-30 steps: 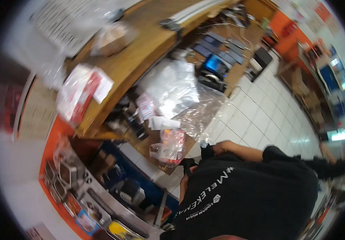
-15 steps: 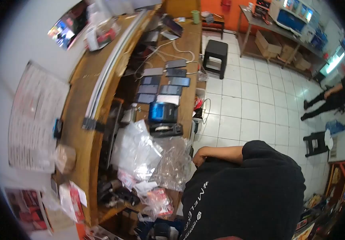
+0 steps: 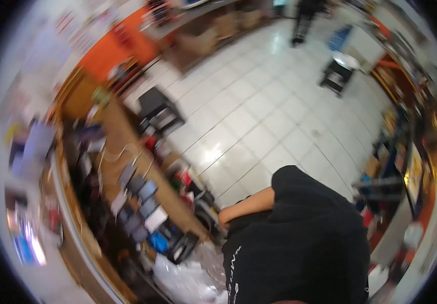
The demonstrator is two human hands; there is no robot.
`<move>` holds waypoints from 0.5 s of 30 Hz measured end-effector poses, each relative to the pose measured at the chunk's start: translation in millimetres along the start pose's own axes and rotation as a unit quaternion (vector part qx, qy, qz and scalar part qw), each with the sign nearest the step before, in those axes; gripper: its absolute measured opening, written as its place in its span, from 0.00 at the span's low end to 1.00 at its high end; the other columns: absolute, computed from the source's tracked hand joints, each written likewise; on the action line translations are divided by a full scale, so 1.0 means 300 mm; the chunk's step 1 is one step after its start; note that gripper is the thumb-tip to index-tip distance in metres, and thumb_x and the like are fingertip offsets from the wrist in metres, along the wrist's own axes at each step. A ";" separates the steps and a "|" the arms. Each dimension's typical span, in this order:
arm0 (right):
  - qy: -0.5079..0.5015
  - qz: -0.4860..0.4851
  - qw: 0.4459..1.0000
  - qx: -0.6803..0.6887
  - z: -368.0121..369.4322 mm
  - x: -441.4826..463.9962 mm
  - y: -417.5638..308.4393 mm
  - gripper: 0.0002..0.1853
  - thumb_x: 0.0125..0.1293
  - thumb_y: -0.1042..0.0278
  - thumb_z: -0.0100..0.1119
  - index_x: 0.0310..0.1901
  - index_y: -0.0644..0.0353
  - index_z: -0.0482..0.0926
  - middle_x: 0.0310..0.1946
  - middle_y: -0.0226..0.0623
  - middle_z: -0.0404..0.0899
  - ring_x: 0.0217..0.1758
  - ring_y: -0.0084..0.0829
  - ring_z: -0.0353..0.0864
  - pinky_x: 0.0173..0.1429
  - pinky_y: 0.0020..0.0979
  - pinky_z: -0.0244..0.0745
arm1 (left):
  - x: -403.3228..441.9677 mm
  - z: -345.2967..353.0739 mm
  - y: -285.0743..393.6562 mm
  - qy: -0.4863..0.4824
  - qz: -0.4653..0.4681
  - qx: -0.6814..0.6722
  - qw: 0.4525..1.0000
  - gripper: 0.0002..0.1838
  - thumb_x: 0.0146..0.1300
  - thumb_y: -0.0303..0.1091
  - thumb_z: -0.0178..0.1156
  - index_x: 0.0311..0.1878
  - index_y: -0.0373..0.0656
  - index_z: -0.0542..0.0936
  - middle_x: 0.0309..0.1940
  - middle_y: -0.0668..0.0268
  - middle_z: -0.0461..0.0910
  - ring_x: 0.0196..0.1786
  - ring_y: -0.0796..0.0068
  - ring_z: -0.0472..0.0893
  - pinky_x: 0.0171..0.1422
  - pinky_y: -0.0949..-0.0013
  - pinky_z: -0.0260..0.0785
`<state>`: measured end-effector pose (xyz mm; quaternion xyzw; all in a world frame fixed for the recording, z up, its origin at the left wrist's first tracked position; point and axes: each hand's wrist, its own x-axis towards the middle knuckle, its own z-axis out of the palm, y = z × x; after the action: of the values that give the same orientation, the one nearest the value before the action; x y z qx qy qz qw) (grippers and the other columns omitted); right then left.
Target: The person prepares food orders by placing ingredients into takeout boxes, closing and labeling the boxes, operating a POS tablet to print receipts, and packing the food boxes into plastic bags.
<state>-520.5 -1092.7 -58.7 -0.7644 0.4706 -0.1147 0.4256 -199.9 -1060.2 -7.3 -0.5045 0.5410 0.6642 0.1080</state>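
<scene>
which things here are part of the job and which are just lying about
Likely the job, being nearest the right hand:
plastic bags
black device beside them

Probably just lying about:
phones
black stools
cardboard boxes

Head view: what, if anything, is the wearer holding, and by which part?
It cannot be told: the right hand is blurred, its grip unclear; the left hand is not in view.

Wearer has a loose black T-shirt [image 3: 299, 238], short sleeve [image 3: 290, 180] leaving the forearm bare, white lettering [image 3: 236, 273] on the front, too blurred to read.
</scene>
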 end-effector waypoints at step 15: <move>-0.156 0.210 0.963 0.070 -0.128 -0.322 0.084 0.18 0.50 0.64 0.68 0.39 0.71 0.84 0.41 0.47 0.85 0.42 0.41 0.82 0.45 0.46 0.78 | 0.200 -0.127 0.246 -0.036 -0.003 0.090 0.995 0.20 0.59 0.40 0.67 0.50 0.38 0.80 0.40 0.63 0.85 0.39 0.74 0.81 0.43 0.63 0.75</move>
<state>-609.4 -1039.5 -32.6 -0.6250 0.5391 0.0650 0.5607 -258.0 -1144.8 -5.9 -0.4699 0.5932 0.6300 0.1744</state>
